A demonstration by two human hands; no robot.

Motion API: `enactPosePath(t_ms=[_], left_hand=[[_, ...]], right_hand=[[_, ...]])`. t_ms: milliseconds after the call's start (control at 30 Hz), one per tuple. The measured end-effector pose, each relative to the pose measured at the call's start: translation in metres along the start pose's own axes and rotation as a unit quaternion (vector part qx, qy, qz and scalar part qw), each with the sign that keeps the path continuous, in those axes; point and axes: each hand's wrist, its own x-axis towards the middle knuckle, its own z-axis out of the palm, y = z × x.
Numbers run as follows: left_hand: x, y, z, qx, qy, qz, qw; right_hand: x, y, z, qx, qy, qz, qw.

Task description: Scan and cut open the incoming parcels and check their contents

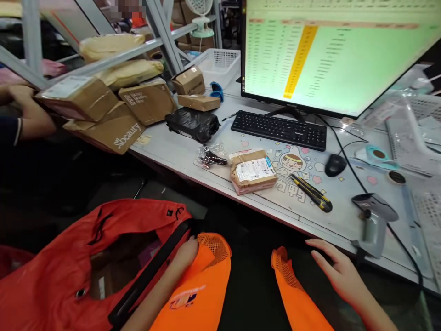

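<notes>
My right hand (336,266) hovers in front of the desk edge, its fingers apart and nothing in it. Low on the left, my left hand (189,250) is beside a black armrest (148,280) and the orange vest (200,285); its fingers are hidden. Left of the armrest, a red bag (138,211) gapes, with brown boxes inside. Near the desk's front edge lies a small brown parcel (254,171) with a white label. Beside it are a clear-wrapped dark item (211,157) and a yellow-and-black utility knife (312,193).
Several cartons (148,101) and a black plastic parcel (193,124) crowd the desk's left side. A keyboard (279,130), monitor (330,59), mouse (335,165) and barcode scanner (374,225) stand to the right. Another person's hand (29,110) touches the boxes at far left.
</notes>
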Motion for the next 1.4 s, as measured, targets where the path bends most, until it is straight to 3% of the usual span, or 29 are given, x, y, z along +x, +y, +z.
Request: enactPosePath(t_ms=[100, 167, 233, 300, 367, 467, 567, 667, 733, 800, 933, 1033, 1133, 1200, 1267, 1333, 1400], left_hand=[[0.024, 0.025, -0.045, -0.036, 0.031, 0.072, 0.996], [0.062, 0.052, -0.087, -0.083, 0.202, 0.165, 0.962], [0.11, 0.081, -0.126, -0.085, 0.387, 0.153, 0.905], [0.154, 0.104, -0.152, -0.084, 0.42, 0.136, 0.893], [0.182, 0.115, -0.161, -0.08, 0.416, 0.132, 0.896], [0.19, 0.108, -0.157, -0.075, 0.436, 0.171, 0.88], [0.17, 0.093, -0.15, -0.089, 0.512, 0.305, 0.798], [0.137, 0.1, -0.14, -0.102, 0.562, 0.414, 0.709], [0.116, 0.118, -0.128, -0.121, 0.557, 0.445, 0.69], [0.099, 0.137, -0.111, -0.15, 0.517, 0.476, 0.695], [0.076, 0.154, -0.078, -0.215, 0.348, 0.528, 0.744], [0.07, 0.149, -0.065, -0.327, 0.194, 0.478, 0.792], [0.069, 0.142, -0.065, -0.478, 0.087, 0.384, 0.785], [0.075, 0.139, -0.074, -0.524, 0.079, 0.361, 0.768], [0.091, 0.14, -0.088, -0.518, 0.121, 0.37, 0.762], [0.118, 0.145, -0.107, -0.465, 0.19, 0.372, 0.78], [0.149, 0.157, -0.126, -0.402, 0.227, 0.341, 0.819]], right_hand=[[-0.001, -0.003, 0.009, -0.007, -0.01, 0.007, 1.0], [0.001, -0.011, 0.018, -0.007, -0.012, 0.01, 1.0], [0.005, -0.023, 0.027, -0.004, -0.016, 0.009, 1.0], [0.009, -0.035, 0.036, 0.002, -0.018, 0.006, 1.0], [0.012, -0.046, 0.045, 0.011, -0.014, 0.004, 1.0], [0.02, -0.06, 0.057, 0.025, 0.007, 0.004, 1.0], [0.034, -0.085, 0.07, 0.054, 0.031, -0.015, 0.998], [0.055, -0.131, 0.096, 0.127, 0.031, -0.053, 0.99], [0.072, -0.166, 0.121, 0.214, 0.018, -0.073, 0.974], [0.09, -0.194, 0.146, 0.307, -0.001, -0.084, 0.948], [0.115, -0.214, 0.169, 0.412, 0.059, -0.029, 0.909], [0.117, -0.21, 0.164, 0.433, 0.116, 0.018, 0.894], [0.111, -0.205, 0.157, 0.422, 0.123, 0.028, 0.898], [0.107, -0.201, 0.153, 0.421, 0.118, 0.029, 0.899], [0.101, -0.194, 0.149, 0.421, 0.118, 0.033, 0.899], [0.095, -0.183, 0.145, 0.418, 0.134, 0.041, 0.897], [0.087, -0.169, 0.139, 0.413, 0.161, 0.052, 0.895]])
